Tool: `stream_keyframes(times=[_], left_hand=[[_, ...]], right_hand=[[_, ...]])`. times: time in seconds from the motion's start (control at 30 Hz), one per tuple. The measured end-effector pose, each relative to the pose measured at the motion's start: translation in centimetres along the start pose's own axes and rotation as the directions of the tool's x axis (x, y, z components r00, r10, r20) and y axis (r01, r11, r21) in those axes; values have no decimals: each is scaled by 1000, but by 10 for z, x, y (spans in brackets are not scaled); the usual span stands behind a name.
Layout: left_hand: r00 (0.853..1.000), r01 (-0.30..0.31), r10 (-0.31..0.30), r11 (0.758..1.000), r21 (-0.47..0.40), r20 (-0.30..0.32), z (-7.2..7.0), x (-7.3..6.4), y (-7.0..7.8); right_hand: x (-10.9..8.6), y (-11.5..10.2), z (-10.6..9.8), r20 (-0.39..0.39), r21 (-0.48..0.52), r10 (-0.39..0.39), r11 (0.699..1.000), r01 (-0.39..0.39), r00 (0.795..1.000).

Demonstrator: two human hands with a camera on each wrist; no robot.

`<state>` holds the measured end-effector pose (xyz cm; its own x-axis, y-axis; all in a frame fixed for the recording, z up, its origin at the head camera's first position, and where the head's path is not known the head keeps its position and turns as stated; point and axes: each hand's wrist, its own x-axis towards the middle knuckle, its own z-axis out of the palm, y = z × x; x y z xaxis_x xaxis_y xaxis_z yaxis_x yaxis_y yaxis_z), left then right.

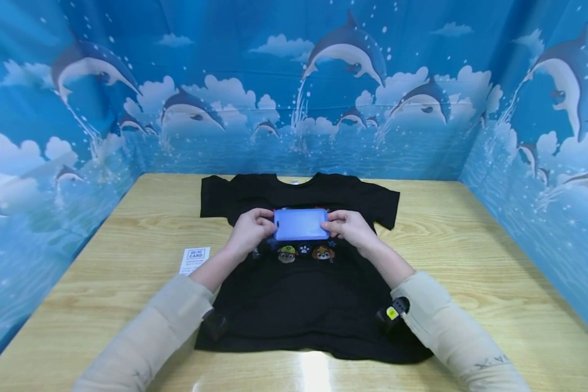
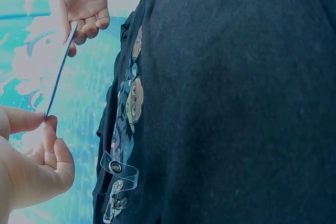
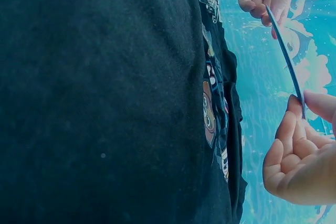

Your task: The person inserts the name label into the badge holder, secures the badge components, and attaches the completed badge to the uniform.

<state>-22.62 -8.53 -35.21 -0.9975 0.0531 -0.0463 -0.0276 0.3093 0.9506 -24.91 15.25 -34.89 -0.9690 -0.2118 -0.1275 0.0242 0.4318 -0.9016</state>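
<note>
A flat blue badge holder point(image 1: 301, 224) is held up above a black T-shirt point(image 1: 294, 305) with cartoon dog faces on its chest. My left hand point(image 1: 252, 231) pinches the holder's left edge between thumb and fingers. At the opposite edge my right hand point(image 1: 350, 228) pinches it the same way. Seen edge-on in the left wrist view, the badge holder point(image 2: 60, 74) is a thin blue line between both hands. On the shirt lies a badge clip with a clear snap strap point(image 2: 122, 170), also visible as a clip point(image 3: 211, 4) in the right wrist view.
A white paper printed "ID/IC CARD" point(image 1: 194, 258) lies left of the shirt, partly behind my left forearm. The shirt is spread on a wood-grain table point(image 1: 470, 245). Blue curtains with dolphins point(image 1: 255, 81) stand around the back and both sides.
</note>
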Motion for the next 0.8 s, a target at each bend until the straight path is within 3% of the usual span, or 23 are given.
stream_keyframes(times=[0.27, 0.53, 0.8], left_hand=[[999, 23, -23, 999, -28, 23, 2, 1, 3], [1000, 29, -28, 998, -53, 8, 4, 2, 4], [997, 75, -75, 995, -68, -6, 5, 3, 4]], right_hand=[[0, 1, 0, 19, 5, 36, 999, -36, 999], [-1, 0, -3, 99, 200, 84, 975, -102, 992], [-5, -3, -2, 88, 247, 97, 962, -116, 991]])
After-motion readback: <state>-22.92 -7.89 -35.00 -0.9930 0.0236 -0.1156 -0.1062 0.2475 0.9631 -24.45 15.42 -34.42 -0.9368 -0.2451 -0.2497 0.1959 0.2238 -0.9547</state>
